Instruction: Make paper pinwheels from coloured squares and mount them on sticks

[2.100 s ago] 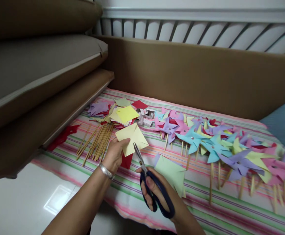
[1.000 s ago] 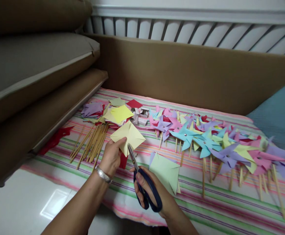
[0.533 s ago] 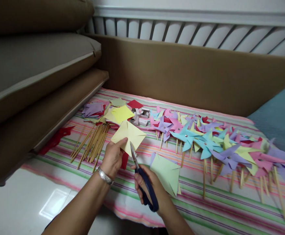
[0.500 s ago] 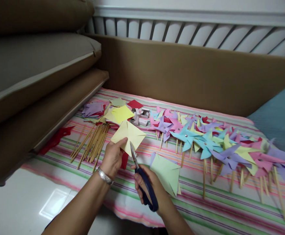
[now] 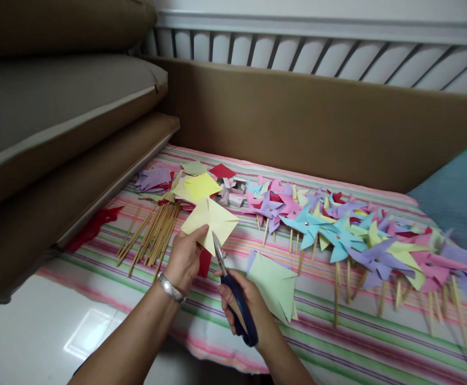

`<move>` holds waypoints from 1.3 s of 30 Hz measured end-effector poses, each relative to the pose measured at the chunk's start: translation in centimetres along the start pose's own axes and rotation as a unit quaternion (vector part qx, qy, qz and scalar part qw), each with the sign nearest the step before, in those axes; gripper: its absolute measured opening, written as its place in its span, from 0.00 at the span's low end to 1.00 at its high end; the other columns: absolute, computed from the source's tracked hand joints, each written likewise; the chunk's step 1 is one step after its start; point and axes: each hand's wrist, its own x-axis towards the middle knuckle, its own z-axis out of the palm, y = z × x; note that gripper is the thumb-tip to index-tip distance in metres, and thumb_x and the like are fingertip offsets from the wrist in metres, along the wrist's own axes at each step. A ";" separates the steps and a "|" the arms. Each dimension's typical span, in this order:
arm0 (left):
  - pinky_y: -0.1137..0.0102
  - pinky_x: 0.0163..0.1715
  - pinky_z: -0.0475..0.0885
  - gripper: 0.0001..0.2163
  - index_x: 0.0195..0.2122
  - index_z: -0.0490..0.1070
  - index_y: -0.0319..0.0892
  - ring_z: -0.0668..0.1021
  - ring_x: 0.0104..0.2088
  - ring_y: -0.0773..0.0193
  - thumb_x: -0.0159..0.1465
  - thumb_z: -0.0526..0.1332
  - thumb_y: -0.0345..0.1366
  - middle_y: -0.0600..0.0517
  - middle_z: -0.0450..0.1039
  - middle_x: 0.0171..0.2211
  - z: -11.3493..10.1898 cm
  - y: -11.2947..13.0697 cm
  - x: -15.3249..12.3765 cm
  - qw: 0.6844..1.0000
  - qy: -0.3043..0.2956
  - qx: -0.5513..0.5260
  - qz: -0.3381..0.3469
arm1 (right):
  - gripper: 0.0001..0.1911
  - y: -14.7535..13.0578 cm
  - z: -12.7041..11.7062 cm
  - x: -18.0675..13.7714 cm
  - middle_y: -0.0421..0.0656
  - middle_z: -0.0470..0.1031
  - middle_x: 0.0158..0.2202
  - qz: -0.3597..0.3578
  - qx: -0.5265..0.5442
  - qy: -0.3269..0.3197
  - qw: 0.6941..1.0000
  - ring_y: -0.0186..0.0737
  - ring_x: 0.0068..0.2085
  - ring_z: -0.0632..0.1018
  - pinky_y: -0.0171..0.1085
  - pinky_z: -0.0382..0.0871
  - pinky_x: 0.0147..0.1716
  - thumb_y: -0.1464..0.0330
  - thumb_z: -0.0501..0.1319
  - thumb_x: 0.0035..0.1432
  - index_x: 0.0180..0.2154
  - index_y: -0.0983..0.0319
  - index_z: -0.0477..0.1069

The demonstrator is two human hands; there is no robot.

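Between thumb and fingers, my left hand (image 5: 187,251) pinches a pale yellow paper square (image 5: 213,216) that has slits running in from its corners. My right hand (image 5: 241,299) grips dark-blue-handled scissors (image 5: 239,307), their blades at the near edge of the square and pointing toward its middle. Below the square a piece of red paper (image 5: 205,263) shows in part. Just right of the scissors lie pale green paper squares (image 5: 271,286) with cut corners, a lilac sheet peeking out beneath.
Bamboo sticks (image 5: 157,235) lie left of my hands. Behind them are stacked coloured papers (image 5: 155,179), a bright yellow sheet (image 5: 201,187) and small open boxes (image 5: 233,192). Many finished paper pinwheels (image 5: 337,235) cover the right side of the striped cloth (image 5: 337,350). Brown cushions (image 5: 77,112) are piled at left.
The view has shifted very slightly. Both hands, the paper square and the scissors keep nearly the same position.
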 end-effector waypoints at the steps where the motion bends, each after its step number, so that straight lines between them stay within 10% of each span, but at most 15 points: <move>1: 0.70 0.34 0.75 0.15 0.39 0.75 0.35 0.80 0.32 0.60 0.47 0.67 0.24 0.45 0.79 0.34 0.0 0.0 0.0 1.000 0.000 0.000 0.000 | 0.33 0.0 0.0 0.0 0.30 0.64 0.15 0.000 0.000 -0.001 1.000 0.24 0.11 0.62 0.24 0.58 0.06 0.50 0.65 0.41 0.43 0.63 0.63; 19: 0.69 0.36 0.74 0.14 0.38 0.74 0.35 0.80 0.34 0.59 0.48 0.66 0.24 0.45 0.79 0.34 0.2 0.2 -0.2 1.000 -0.010 0.005 0.001 | 0.31 -0.6 0.4 -0.2 0.30 0.60 0.15 0.003 -0.040 0.023 0.999 0.25 0.11 0.60 0.25 0.54 0.08 0.50 0.65 0.42 0.43 0.62 0.63; 27: 0.69 0.34 0.75 0.17 0.41 0.73 0.36 0.80 0.34 0.59 0.48 0.66 0.24 0.45 0.79 0.36 -0.4 2.2 0.7 0.999 0.018 -0.012 0.043 | 0.26 0.4 -0.5 -0.7 0.36 0.66 0.25 -0.090 -0.120 -0.071 0.986 0.27 0.19 0.65 0.30 0.62 0.18 0.48 0.54 0.54 0.46 0.59 0.59; 34: 0.67 0.41 0.73 0.19 0.44 0.72 0.37 0.78 0.41 0.57 0.49 0.66 0.25 0.43 0.77 0.41 0.4 1.6 -0.9 0.999 -0.043 -0.027 -0.009 | 0.27 -1.2 -0.7 0.2 0.44 0.71 0.39 -0.241 0.003 0.166 0.956 0.39 0.36 0.74 0.38 0.69 0.35 0.57 0.62 0.52 0.50 0.57 0.57; 39: 0.67 0.39 0.73 0.18 0.44 0.72 0.38 0.78 0.41 0.55 0.50 0.67 0.29 0.43 0.77 0.42 1.1 -0.8 -2.7 0.993 -0.098 -0.017 -0.071 | 0.26 -2.1 0.0 0.7 0.43 0.72 0.43 -0.251 0.081 0.197 0.944 0.43 0.45 0.74 0.43 0.66 0.47 0.64 0.65 0.49 0.48 0.57 0.59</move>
